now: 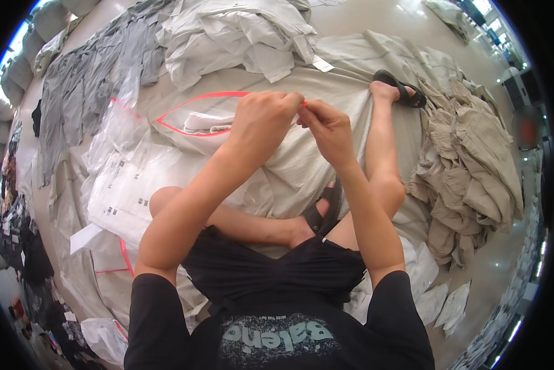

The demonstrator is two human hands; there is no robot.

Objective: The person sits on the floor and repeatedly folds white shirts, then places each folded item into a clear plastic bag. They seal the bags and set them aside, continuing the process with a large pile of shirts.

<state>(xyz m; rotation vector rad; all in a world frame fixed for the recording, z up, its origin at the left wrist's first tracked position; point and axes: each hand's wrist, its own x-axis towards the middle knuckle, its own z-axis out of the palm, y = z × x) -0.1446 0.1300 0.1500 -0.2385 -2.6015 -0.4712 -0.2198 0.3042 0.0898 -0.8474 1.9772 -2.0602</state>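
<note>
My left hand (266,117) is closed at the right end of a clear plastic zip bag's red strip. Close beside it, my right hand (328,131) pinches the same end, a bit of red showing between thumb and finger. From the hands the zip bag's red edge (193,97) runs left and gapes in a long loop. Inside the loop shows a folded white garment (206,123); my left hand and forearm hide part of it. To the left of my left forearm lie clear plastic bags with white contents (121,185).
A beige cloth (344,55) covers the floor under me. White garments (233,37) and grey garments (98,80) lie in heaps ahead, beige garments (462,166) at the right. My sandalled feet (400,89) rest among them. More plastic bags (104,339) lie at lower left.
</note>
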